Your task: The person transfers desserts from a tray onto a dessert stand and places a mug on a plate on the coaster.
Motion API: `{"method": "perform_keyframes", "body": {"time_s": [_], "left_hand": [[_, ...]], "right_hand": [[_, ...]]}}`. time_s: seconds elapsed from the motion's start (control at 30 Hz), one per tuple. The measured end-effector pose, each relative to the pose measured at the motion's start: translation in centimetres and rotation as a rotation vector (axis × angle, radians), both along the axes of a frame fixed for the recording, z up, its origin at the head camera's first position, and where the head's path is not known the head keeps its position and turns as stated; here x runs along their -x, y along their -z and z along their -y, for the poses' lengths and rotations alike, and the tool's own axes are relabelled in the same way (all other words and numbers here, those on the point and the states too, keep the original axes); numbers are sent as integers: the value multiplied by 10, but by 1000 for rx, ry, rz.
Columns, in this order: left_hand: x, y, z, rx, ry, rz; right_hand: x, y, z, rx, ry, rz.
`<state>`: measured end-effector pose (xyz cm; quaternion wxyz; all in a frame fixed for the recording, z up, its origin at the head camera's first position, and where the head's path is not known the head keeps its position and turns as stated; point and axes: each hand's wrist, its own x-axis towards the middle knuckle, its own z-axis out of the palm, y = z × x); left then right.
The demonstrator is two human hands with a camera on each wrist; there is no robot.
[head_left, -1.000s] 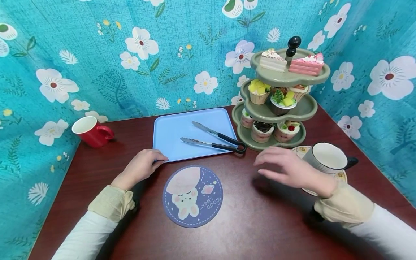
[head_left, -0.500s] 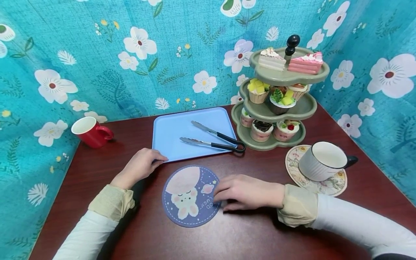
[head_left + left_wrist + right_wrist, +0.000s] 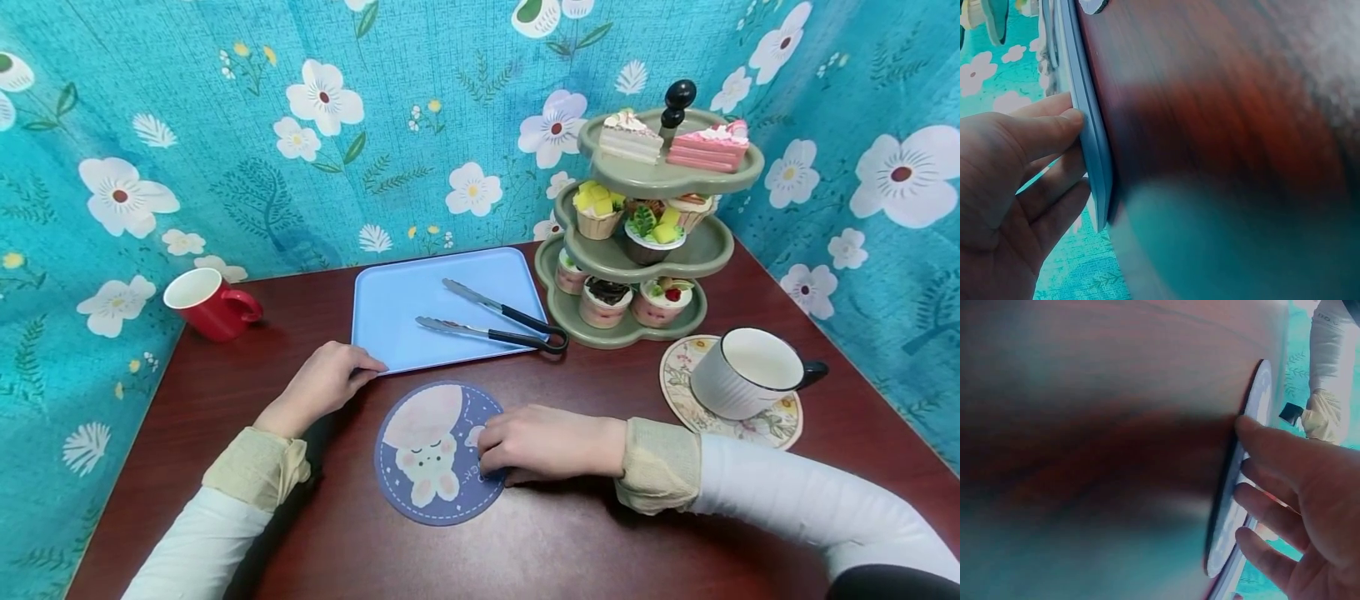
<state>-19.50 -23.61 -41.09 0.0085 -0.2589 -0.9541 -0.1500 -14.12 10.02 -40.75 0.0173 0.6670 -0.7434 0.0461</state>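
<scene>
My left hand (image 3: 326, 383) holds the near left corner of a light blue rectangular tray (image 3: 397, 300). In the left wrist view the thumb lies on the tray's outer edge (image 3: 1088, 125), with the other fingers behind the rim. Tongs (image 3: 510, 337) with black handles lie spread on the tray, their bend over its right edge. My right hand (image 3: 551, 442) grips the right edge of a round blue coaster (image 3: 427, 458) with a rabbit picture, flat on the table. In the right wrist view the thumb is at the coaster's edge (image 3: 1263, 387) and the other fingers curl over its top.
A three-tier green stand (image 3: 630, 179) with cakes and cupcakes is at the back right. A white mug (image 3: 723, 383) sits on a floral coaster (image 3: 678, 392) at right. At far left stands a red mug (image 3: 217, 312). Flowered cloth (image 3: 247, 125) borders the table (image 3: 525, 550).
My right hand has come left from beside the white mug to the round coaster and closed at its right edge. The left hand, tray and tongs have stayed in place.
</scene>
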Motion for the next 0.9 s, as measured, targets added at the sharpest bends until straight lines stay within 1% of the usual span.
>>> {"method": "perform_keyframes", "body": {"time_s": [0.1,0.2,0.3,0.47,0.6,0.67,0.77,0.83,0.9], "left_hand": [[0,1,0,-1,2,-9],[0,1,0,-3,12,-17],[0,1,0,-10,23,-21],[1,0,0,-12,23,-20],[1,1,0,-13,20,-22],[0,2,0,-17,19,-23],[0,3,1,-26,16,-31],[-1,4,1,-34,13,-40],[-1,4,1,-39,9,-50]], "right_hand": [[1,-2,3,-3,-12,-30],[0,-4,5,-3,-34,-84],[-4,-7,5,-25,-69,-183],[-12,-13,6,-98,-144,-382],[-16,-13,6,-118,-198,-470],[-17,-11,5,-103,-229,-499],[-17,-8,5,-65,-256,-518],[-17,-6,6,-50,-255,-513],[-16,-7,6,-45,-238,-504]]}}
